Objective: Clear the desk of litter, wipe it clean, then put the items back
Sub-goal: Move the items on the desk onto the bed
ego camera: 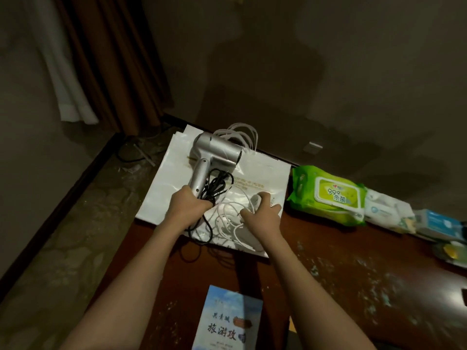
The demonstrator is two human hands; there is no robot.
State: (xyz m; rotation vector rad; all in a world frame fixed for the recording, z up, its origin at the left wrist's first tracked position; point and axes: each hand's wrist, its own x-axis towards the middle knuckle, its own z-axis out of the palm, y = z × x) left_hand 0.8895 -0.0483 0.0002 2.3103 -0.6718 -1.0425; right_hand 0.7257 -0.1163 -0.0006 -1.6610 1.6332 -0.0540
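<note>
Still early, by the look: pale specks litter the desk (353, 261) at lower right, unwiped. Mid-frame, the left hand (188, 204) curls tight round the hair dryer (212, 157) handle and black cord, over a white bag (177, 178). The right hand (260, 214) clutches the white cable bundle (232, 223), fingers half-curled.

Dim room, plain grey wall (328, 59) w/ shadows. Brown curtain (108, 59) over a white sheer (63, 84), far left. Mottled floor (63, 223) below.
</note>
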